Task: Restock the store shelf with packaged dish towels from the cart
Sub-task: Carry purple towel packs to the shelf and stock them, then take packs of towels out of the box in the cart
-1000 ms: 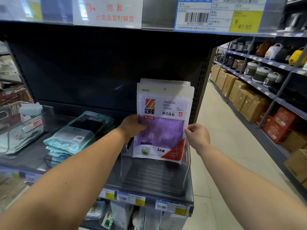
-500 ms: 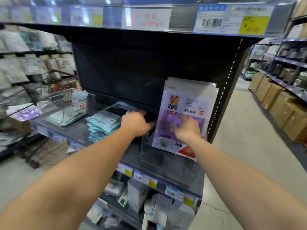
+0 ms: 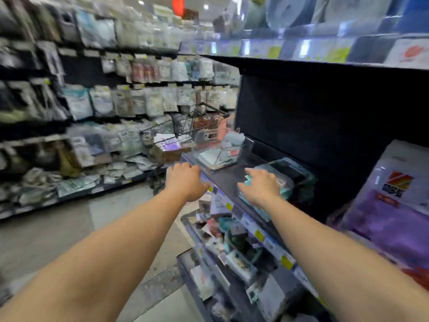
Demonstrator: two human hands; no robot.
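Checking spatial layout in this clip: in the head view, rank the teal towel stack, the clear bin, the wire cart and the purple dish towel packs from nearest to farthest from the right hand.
1. teal towel stack, just beyond the right hand.
2. clear bin, shelf's left end.
3. wire cart, aisle behind bin.
purple dish towel packs, far right: rank unclear.

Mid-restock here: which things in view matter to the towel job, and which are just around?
Job: purple dish towel packs on the shelf; cart; left hand; right hand.
Around: teal packs; clear bin; hanging goods.
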